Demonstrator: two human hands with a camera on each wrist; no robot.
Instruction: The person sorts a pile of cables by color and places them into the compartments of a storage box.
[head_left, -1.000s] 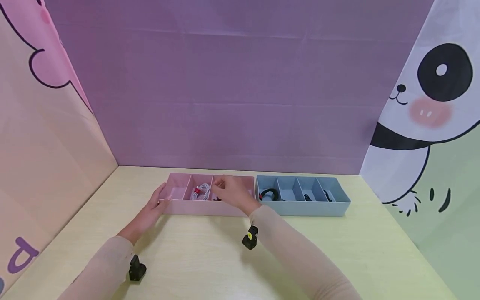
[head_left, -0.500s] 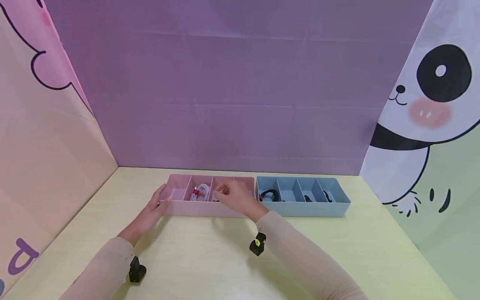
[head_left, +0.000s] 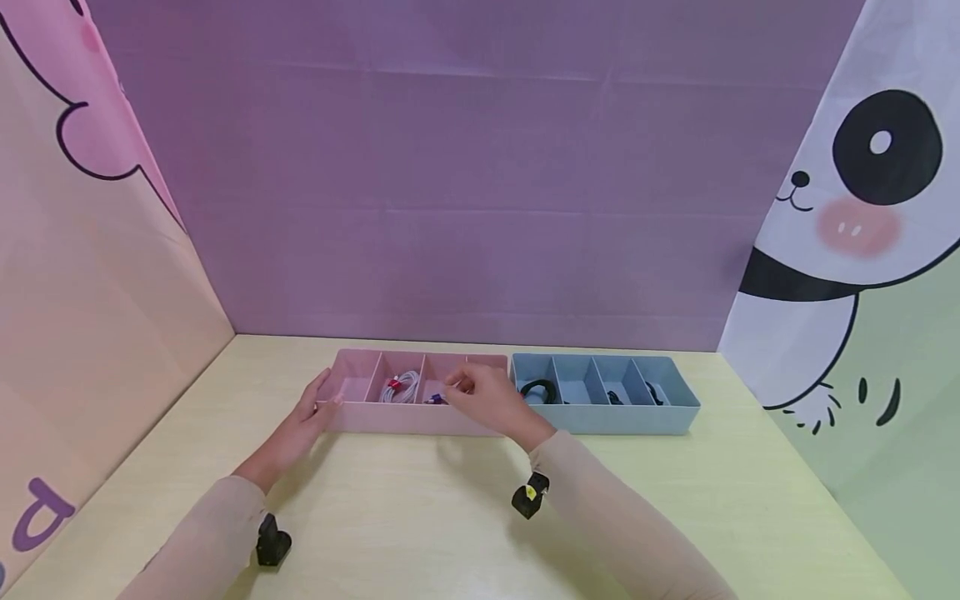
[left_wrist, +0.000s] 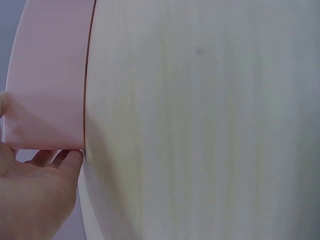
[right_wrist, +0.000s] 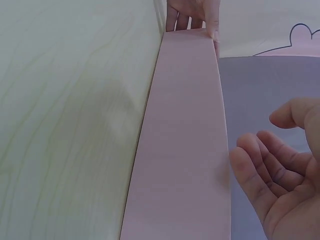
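Observation:
My left hand [head_left: 311, 408] holds the left end of a long pink divided box [head_left: 420, 419]. In the left wrist view its fingers lie against the box's end wall, with the thumb at the rim. My right hand [head_left: 491, 402] hovers over the right part of the same box, fingers loosely bent. A gap shows between thumb and fingers in the right wrist view, with nothing held. Just left of its fingertips, a small dark purple and white item [head_left: 435, 399] lies in the third compartment. A coiled white cable [head_left: 401, 387] with a red tie sits in the second compartment.
A blue divided box [head_left: 615, 419] stands right beside the pink one. It holds a coiled black cable [head_left: 542, 388] and small black items, partly hidden by the front wall. A purple backdrop [head_left: 480, 167] rises behind the pale wooden table [head_left: 390, 517].
My right hand has moved right and slightly toward me from over the third compartment, so the small purple item now shows. The left hand has stayed on the box's end.

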